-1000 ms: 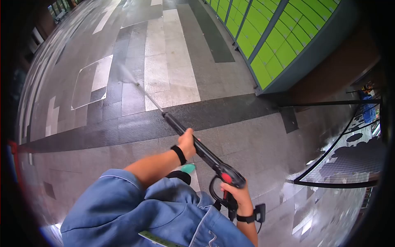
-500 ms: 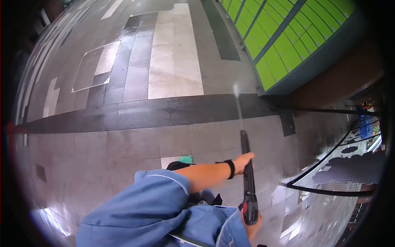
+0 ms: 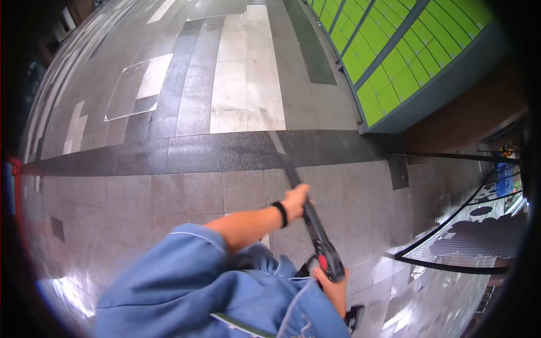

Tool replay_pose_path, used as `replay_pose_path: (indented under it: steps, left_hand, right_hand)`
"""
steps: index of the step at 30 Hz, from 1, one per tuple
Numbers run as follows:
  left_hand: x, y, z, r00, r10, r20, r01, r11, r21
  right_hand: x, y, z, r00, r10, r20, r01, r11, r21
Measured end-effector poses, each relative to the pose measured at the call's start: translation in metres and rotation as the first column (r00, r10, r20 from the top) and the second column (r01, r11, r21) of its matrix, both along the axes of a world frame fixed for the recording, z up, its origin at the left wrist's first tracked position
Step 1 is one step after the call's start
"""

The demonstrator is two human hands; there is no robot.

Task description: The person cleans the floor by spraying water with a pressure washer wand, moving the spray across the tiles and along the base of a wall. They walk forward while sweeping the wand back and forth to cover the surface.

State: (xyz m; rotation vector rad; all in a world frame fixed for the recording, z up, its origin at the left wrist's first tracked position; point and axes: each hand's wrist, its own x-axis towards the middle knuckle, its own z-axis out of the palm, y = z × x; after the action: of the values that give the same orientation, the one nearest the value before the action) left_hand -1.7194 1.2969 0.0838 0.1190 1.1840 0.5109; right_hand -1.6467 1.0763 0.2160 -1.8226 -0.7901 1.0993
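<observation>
A long black spray wand (image 3: 316, 228) with a red part near its grip slants up and left over the wet paving. My left hand (image 3: 295, 203), with a black band at the wrist, is closed around the wand's middle. Lower down, my right hand (image 3: 332, 280) grips the handle end beside the red part. The wand's thin front end is blurred and points at the dark strip of tiles (image 3: 225, 153). Blue sleeves cover both upper arms.
Bright green lockers (image 3: 389, 73) on a grey base stand at the upper right. A black-framed mesh barrier (image 3: 451, 265) is at the right. Something red (image 3: 16, 169) shows at the left edge. Wet grey and white tiles (image 3: 186, 197) reflect light.
The wand has swung left at its front end and now slants. My left hand has moved left and up with it, and my right hand has shifted slightly up.
</observation>
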Motion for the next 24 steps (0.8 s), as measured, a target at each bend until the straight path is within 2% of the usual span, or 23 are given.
replay_pose_path:
  steps: [1, 2, 4, 5, 7, 9, 10, 13, 14, 15, 17, 18, 19, 21, 22, 24]
  left_hand:
    - [0.03, -0.023, -0.003, 0.991, -0.05, 0.12, 0.042, 0.997, 0.069]
    - [0.06, -0.044, -0.013, 0.974, -0.129, 0.187, 0.123, 0.992, 0.04]
    - [0.094, -0.08, 0.006, 0.928, -0.227, 0.297, 0.258, 0.964, -0.067]
    - [0.102, -0.093, 0.012, 0.909, -0.254, 0.33, 0.279, 0.96, -0.029]
    - [0.104, -0.103, 0.02, 0.945, -0.215, 0.248, 0.245, 0.964, -0.099]
    - [0.08, -0.089, 0.007, 0.942, -0.182, 0.281, 0.21, 0.975, -0.074]
    - [0.063, -0.078, -0.007, 0.956, -0.047, 0.288, 0.067, 0.996, -0.06]
    - [-0.028, -0.029, -0.006, 0.996, 0.077, 0.04, -0.077, 0.997, 0.007]
    - [-0.06, -0.015, -0.02, 0.995, 0.103, 0.008, -0.103, 0.994, 0.046]
    - [-0.087, -0.005, -0.012, 0.967, 0.247, -0.052, -0.249, 0.968, -0.021]
    - [-0.124, 0.008, -0.001, 0.878, 0.427, -0.215, -0.446, 0.894, -0.046]
    - [-0.13, 0.006, 0.023, 0.857, 0.451, -0.251, -0.473, 0.881, -0.033]
    - [-0.132, 0.0, 0.041, 0.834, 0.472, -0.287, -0.499, 0.866, -0.026]
    - [-0.108, -0.014, 0.034, 0.852, 0.462, -0.247, -0.474, 0.881, 0.013]
    - [-0.089, -0.023, 0.036, 0.905, 0.38, -0.19, -0.39, 0.921, -0.015]
    - [-0.034, -0.047, 0.013, 0.973, 0.23, -0.011, -0.23, 0.971, -0.066]
  right_hand:
    - [-0.007, -0.012, 0.028, 0.993, -0.071, 0.096, 0.077, 0.995, -0.06]
    - [0.0, -0.036, 0.024, 0.929, 0.019, 0.37, -0.026, 1.0, 0.013]
    - [0.0, -0.064, 0.035, 0.861, -0.007, 0.509, -0.002, 1.0, 0.016]
    - [-0.001, -0.073, 0.039, 0.845, -0.023, 0.534, 0.021, 1.0, 0.01]
    - [-0.002, -0.079, 0.044, 0.864, -0.047, 0.502, 0.053, 0.999, 0.003]
    - [-0.006, -0.068, 0.046, 0.909, -0.029, 0.415, 0.036, 0.999, -0.008]
    - [-0.009, -0.055, 0.042, 0.938, -0.004, 0.347, 0.007, 1.0, -0.006]
    - [-0.016, -0.009, 0.007, 0.964, 0.198, 0.178, -0.207, 0.978, 0.033]
    - [-0.02, 0.008, -0.01, 0.961, 0.262, 0.085, -0.262, 0.965, -0.007]
    - [-0.023, 0.021, -0.021, 0.948, 0.318, -0.01, -0.318, 0.947, -0.045]
    - [-0.034, 0.045, -0.02, 0.92, 0.377, -0.106, -0.378, 0.926, 0.009]
    - [-0.039, 0.049, -0.015, 0.921, 0.337, -0.197, -0.341, 0.94, 0.011]
    - [-0.037, 0.045, -0.012, 0.921, 0.336, -0.197, -0.341, 0.94, 0.011]
    - [-0.024, 0.024, -0.007, 0.938, 0.279, -0.206, -0.294, 0.955, -0.046]
    - [-0.02, 0.008, 0.0, 0.959, 0.182, -0.216, -0.195, 0.98, -0.041]
    - [-0.008, -0.031, 0.018, 0.993, 0.093, -0.073, -0.098, 0.993, -0.064]
